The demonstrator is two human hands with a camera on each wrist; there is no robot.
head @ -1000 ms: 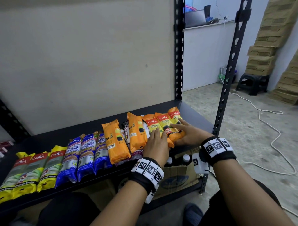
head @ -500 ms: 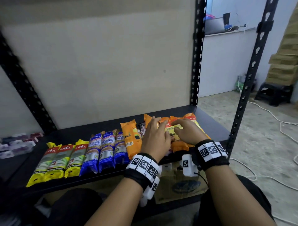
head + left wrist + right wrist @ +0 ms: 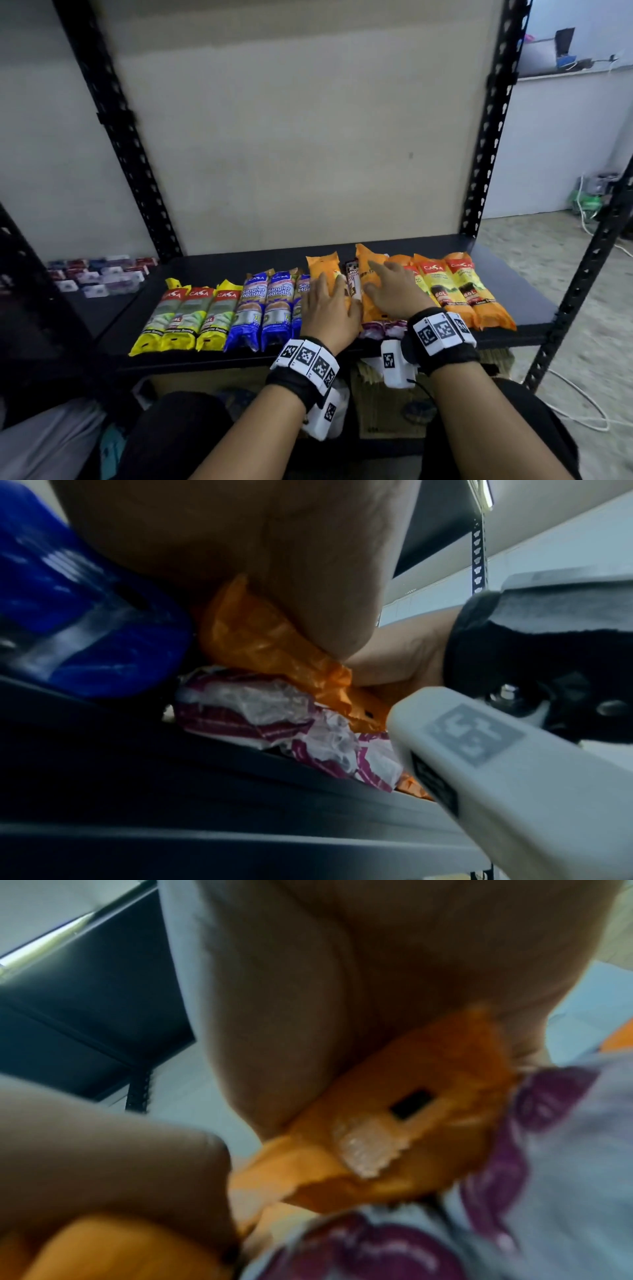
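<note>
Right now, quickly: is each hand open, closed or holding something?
Left hand: open, fingers flat on an orange packet.
Right hand: open, fingers spread on the next orange packet.

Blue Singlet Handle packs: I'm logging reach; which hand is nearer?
Left. The left hand rests on an orange pack beside the blue packs; the right hand rests farther right on another.

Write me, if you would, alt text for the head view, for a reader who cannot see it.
A person's left hand and right hand lie flat on two orange packets in a row of packets on a black shelf. To the left lie yellow packets and blue packets, to the right orange-and-yellow packets.
</note>
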